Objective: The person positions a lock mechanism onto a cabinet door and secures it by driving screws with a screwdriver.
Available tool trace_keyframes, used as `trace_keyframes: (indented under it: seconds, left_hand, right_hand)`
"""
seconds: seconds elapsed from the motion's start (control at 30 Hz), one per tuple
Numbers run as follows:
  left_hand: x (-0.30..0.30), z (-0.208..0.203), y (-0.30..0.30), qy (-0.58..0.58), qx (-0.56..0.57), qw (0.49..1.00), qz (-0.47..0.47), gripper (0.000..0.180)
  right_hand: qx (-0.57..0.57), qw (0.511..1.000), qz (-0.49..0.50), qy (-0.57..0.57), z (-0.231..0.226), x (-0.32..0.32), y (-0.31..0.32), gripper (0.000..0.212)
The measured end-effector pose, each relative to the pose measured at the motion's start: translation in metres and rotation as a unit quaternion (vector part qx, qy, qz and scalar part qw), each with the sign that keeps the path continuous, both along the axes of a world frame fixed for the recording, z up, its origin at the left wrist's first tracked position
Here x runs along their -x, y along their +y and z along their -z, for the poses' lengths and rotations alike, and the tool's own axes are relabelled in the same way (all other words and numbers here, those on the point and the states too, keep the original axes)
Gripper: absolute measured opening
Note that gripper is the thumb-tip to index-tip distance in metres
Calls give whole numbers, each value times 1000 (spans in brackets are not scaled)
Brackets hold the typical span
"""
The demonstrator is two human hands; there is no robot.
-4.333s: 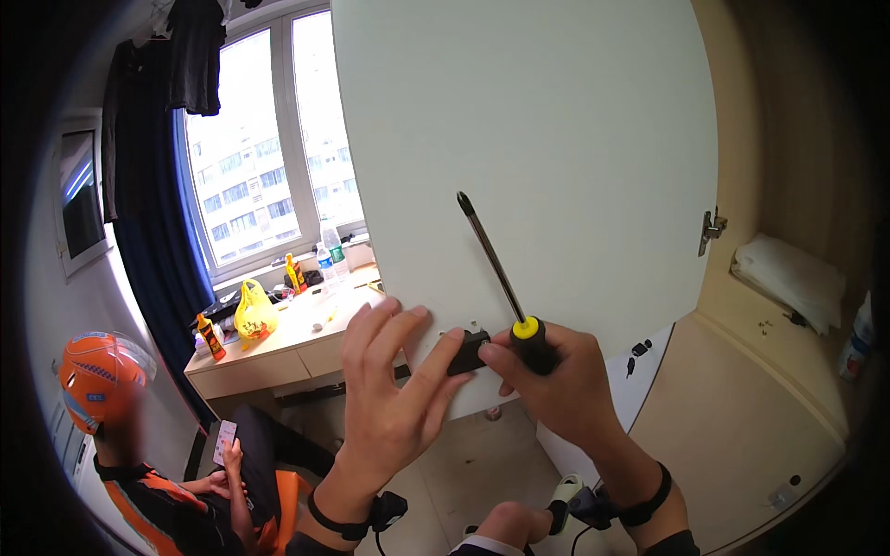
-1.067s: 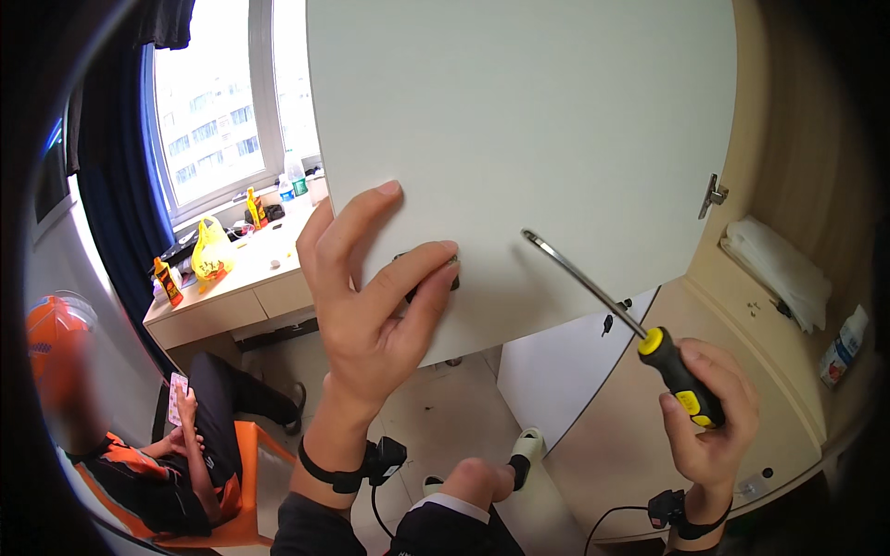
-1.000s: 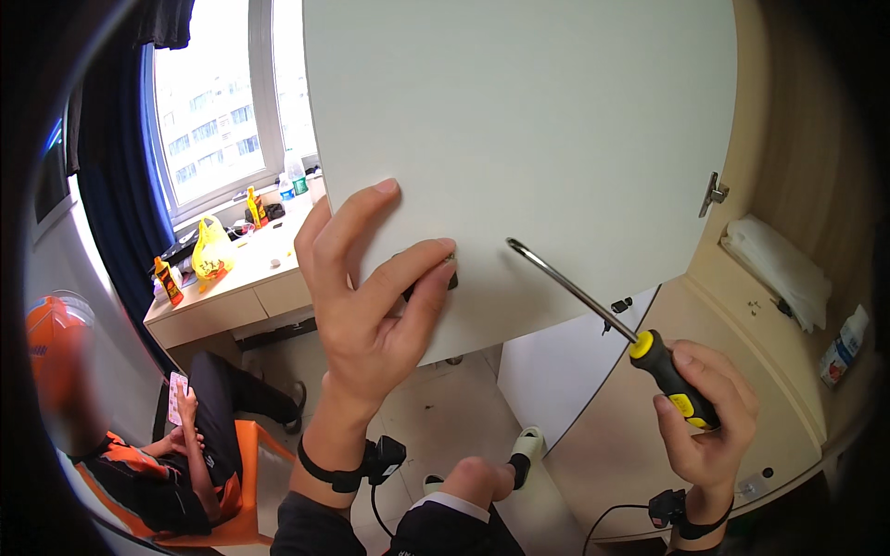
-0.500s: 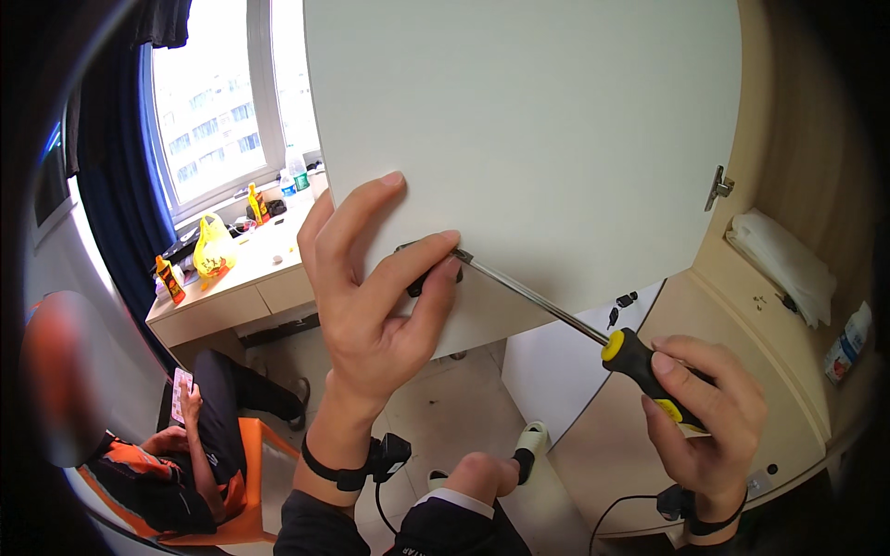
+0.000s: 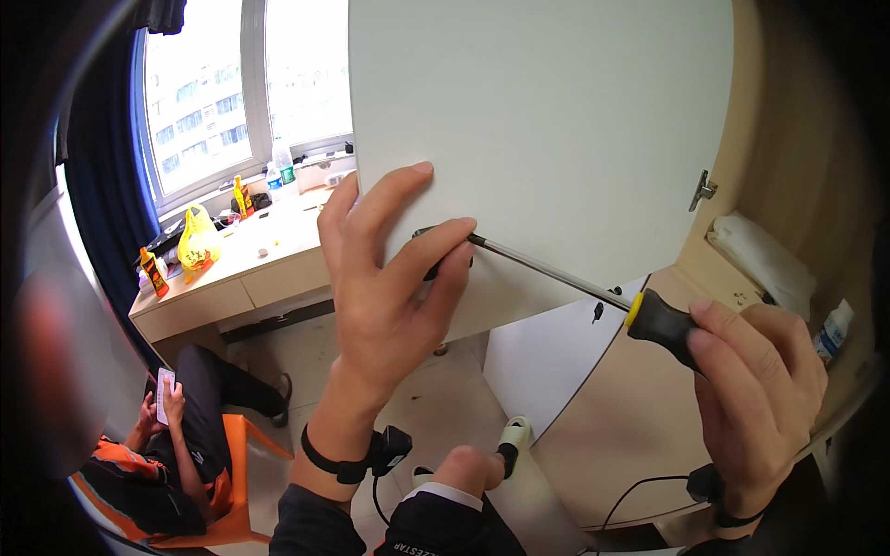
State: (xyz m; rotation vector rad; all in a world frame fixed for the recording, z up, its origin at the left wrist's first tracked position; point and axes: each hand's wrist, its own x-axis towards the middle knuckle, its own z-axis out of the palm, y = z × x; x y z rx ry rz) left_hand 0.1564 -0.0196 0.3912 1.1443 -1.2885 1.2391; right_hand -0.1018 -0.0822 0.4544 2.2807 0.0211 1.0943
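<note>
Brought tip (image 5: 476,239) inward since a second ago: grasping screwdriver (image 5: 660,326) with right hand (image 5: 756,380), four o'clock; pinching black fitting (image 5: 433,271) with left hand (image 5: 394,269), cabinet door's (image 5: 547,120) seven o'clock. Keep shaft (image 5: 547,267) aligned, pressing firmly.

A yellow bag (image 5: 197,239) stands on the desk (image 5: 278,279).
</note>
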Motion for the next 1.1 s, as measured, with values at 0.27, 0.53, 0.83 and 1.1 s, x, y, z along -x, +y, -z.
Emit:
trace_keyframes:
  seconds: [0.27, 0.53, 0.83, 1.1]
  left_hand:
    - [-8, 4, 1, 14, 36, 997, 62, 40]
    - [-2, 8, 4, 238, -46, 941, 237, 82]
    - [0, 2, 17, 339, -126, 876, 318, 48]
    - [6, 4, 18, 350, -109, 877, 310, 38]
  right_hand:
    - [66, 998, 16, -7, -10, -7, 40, 42]
    - [-4, 993, 113, 9, -8, -4, 67, 48]
    - [45, 997, 56, 2, -16, -7, 69, 35]
    - [-21, 992, 121, -21, -15, -9, 72, 43]
